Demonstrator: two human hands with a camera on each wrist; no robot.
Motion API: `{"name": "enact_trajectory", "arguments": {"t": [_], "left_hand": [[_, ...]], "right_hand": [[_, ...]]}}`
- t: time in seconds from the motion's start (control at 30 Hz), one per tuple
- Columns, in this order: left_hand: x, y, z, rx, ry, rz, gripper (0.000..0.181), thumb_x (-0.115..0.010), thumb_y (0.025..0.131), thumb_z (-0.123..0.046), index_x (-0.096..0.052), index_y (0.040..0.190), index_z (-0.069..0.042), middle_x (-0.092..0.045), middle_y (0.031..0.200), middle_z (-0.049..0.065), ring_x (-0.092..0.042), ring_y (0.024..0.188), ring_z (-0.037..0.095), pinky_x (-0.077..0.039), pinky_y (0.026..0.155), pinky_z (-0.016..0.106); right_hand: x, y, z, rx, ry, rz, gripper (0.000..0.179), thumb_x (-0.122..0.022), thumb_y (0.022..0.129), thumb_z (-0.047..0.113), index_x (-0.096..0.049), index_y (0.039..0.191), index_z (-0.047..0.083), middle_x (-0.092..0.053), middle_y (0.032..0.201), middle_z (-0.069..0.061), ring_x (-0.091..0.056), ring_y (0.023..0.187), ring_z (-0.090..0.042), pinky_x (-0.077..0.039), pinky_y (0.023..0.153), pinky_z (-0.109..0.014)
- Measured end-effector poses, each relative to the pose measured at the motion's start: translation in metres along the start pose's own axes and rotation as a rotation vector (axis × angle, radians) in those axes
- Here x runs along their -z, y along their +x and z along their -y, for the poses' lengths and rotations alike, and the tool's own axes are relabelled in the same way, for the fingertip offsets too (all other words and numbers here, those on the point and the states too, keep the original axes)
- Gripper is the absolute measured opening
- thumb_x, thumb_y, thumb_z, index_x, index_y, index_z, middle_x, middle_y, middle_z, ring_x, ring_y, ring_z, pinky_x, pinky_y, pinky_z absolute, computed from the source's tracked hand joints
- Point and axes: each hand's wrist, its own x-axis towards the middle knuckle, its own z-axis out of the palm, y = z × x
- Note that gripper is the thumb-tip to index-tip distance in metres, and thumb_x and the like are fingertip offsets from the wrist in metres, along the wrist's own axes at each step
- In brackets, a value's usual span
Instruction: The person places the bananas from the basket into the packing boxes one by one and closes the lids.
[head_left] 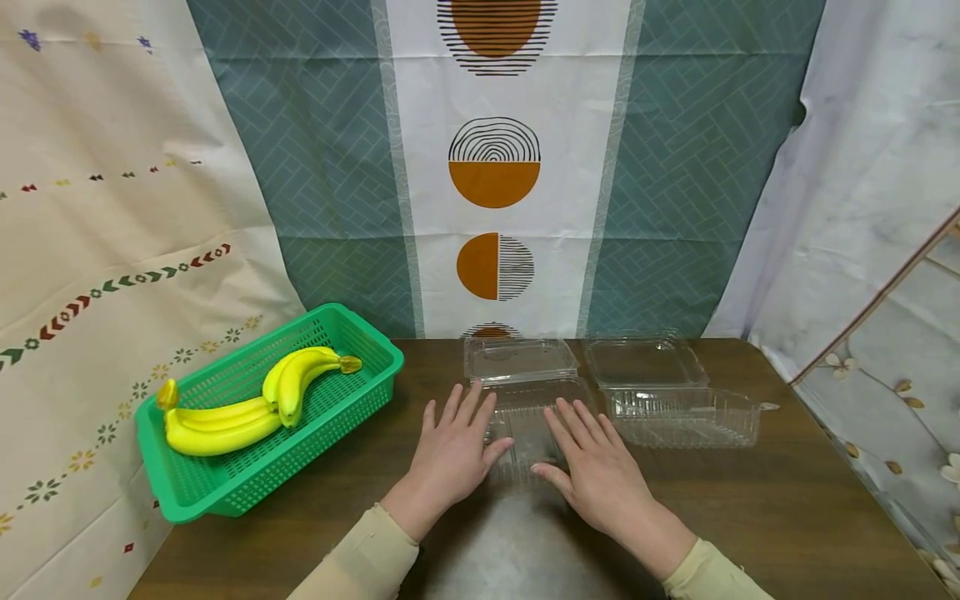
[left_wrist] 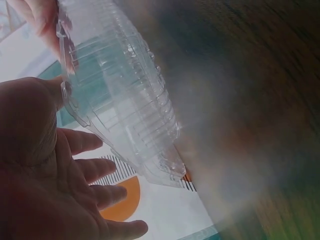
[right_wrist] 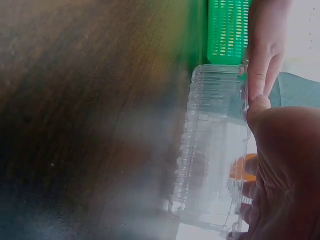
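Left hand (head_left: 452, 458), right hand (head_left: 603, 477), both spread, at clear open container (head_left: 527, 417) (perhaps touching)

Tabletop (left_wrist: 250, 100) seemingly blurred; clear container (head_left: 528, 427) partly hidden.

You wear long sleeves in a pale cream-beige: the left sleeve (head_left: 367, 550) and the right sleeve (head_left: 712, 571) match in shade, and each stops at the wrist in a snug edge. Faint tonal patches and soft folds mark the cloth; the picture's lower edge cuts both sleeves off. Your left hand (head_left: 453, 454) and right hand (head_left: 603, 475) are bare — slim, tapering fingers, fine creases lining the palms in the wrist views.
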Motion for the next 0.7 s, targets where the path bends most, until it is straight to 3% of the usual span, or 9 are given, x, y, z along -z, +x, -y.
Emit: {"name": "enact_trajectory", "arguments": {"t": [0.3, 0.7], "left_hand": [[-0.0030, -0.0007, 0.0009, 0.017, -0.012, 0.048, 0.078, -0.055, 0.111, -0.063, -0.044, 0.171, -0.013, -0.034, 0.178, 0.015, -0.025, 0.165, 0.044, -0.022, 0.125, 0.076], [-0.0064, -0.0041, 0.0035, 0.033, -0.030, 0.053, 0.077, -0.056, 0.111, -0.063, -0.047, 0.169, -0.013, -0.038, 0.175, 0.016, -0.028, 0.164, 0.044, -0.023, 0.124, 0.077]], "right_hand": [[-0.0008, -0.0001, -0.0015, -0.022, -0.001, 0.050, 0.082, -0.060, 0.110, 0.060, -0.042, 0.171, 0.008, -0.032, 0.178, -0.017, -0.031, 0.163, -0.043, -0.027, 0.127, -0.068], [-0.0048, -0.0037, -0.0034, -0.037, 0.019, 0.096, 0.081, -0.055, 0.111, 0.061, -0.041, 0.171, 0.009, -0.032, 0.178, -0.017, -0.029, 0.164, -0.042, -0.027, 0.127, -0.068]]}}
